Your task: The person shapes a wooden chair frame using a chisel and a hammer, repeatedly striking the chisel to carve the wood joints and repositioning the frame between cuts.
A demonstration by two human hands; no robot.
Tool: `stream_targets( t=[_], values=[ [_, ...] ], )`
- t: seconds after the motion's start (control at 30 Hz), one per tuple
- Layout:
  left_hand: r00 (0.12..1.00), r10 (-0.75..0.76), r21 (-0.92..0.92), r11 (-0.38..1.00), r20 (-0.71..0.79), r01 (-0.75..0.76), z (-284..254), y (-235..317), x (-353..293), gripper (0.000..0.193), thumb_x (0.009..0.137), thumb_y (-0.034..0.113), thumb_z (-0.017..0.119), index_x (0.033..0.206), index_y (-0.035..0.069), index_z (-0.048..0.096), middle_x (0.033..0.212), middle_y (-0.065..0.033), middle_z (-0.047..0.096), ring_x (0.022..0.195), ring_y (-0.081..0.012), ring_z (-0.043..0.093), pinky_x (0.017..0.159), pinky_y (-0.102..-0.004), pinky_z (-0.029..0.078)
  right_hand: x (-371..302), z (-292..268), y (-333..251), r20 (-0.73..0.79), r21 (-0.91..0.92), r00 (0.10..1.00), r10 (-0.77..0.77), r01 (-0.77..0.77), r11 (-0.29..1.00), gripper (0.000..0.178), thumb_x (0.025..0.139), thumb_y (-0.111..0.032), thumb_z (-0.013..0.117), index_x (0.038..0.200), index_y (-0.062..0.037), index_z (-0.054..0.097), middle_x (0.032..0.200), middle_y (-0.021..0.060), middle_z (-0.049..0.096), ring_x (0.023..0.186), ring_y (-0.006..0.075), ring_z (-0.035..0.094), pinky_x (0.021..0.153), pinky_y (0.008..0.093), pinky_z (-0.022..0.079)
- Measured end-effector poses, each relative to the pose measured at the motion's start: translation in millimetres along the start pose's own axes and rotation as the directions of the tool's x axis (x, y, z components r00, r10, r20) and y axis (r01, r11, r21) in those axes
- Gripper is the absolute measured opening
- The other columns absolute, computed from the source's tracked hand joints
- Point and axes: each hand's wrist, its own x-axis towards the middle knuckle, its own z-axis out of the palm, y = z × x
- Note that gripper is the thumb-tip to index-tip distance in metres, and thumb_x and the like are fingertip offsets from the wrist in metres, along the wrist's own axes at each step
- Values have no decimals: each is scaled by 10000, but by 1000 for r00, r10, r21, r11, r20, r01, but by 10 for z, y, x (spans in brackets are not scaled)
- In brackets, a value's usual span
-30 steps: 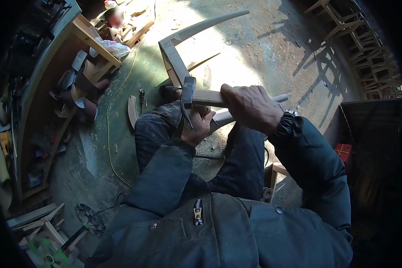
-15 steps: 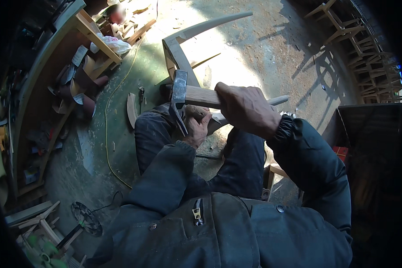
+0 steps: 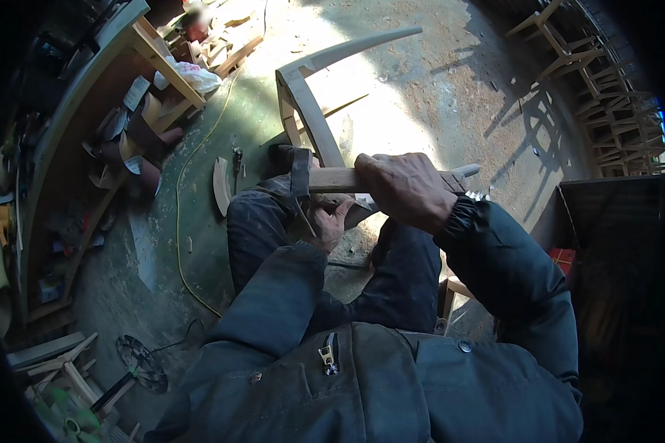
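My right hand is closed round the wooden handle of a hammer. The hammer's dark metal head points left, above my left hand. My left hand is lower, between my knees, with its fingers closed on a brownish piece that the hammer partly covers; its kind cannot be made out. Beneath both hands lies a pale wooden chair frame. One curved leg of it reaches to the upper right, and another end shows just beyond my right hand. The joint under my hands is mostly hidden.
A curved wood offcut and a small tool lie left of my knee. A yellow cord crosses the floor. Shelving with sanding belts stands at left, stacked chair frames at far right. A person sits at upper left.
The hammer has come down a little and its head has turned, its handle now nearly level. My right hand has lowered with it. My left hand keeps its grip, and the view has shifted slightly.
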Motion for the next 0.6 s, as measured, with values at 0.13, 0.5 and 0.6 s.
stream_targets(
  t=[0.13,0.5,0.6],
  values=[
    [981,-188,-65,980,39,190,78,-65,-41,755,880,450,841,1385,-14,525,1254,-206,663,1127,-384,657,988,-448,510,22,45,-19,222,-148,974,40,-7,989,188,935,-229,638,1053,-96,577,825,136,705,716,353,705,627,475,514],
    [971,-237,-561,798,42,219,139,34,-116,680,876,269,876,1377,-32,529,1217,-161,686,1108,-247,671,940,-395,535,-7,214,-56,141,-89,985,101,-89,992,255,914,-212,641,1138,-98,596,849,123,713,797,326,738,649,452,546],
    [939,-264,-492,802,220,340,41,134,-60,548,866,259,883,1263,-14,622,1161,-141,708,1058,-233,701,938,-372,551,-8,216,-96,150,-110,985,82,-66,992,201,915,-208,639,1078,-97,602,835,140,697,805,344,729,661,477,537]
  ],
)
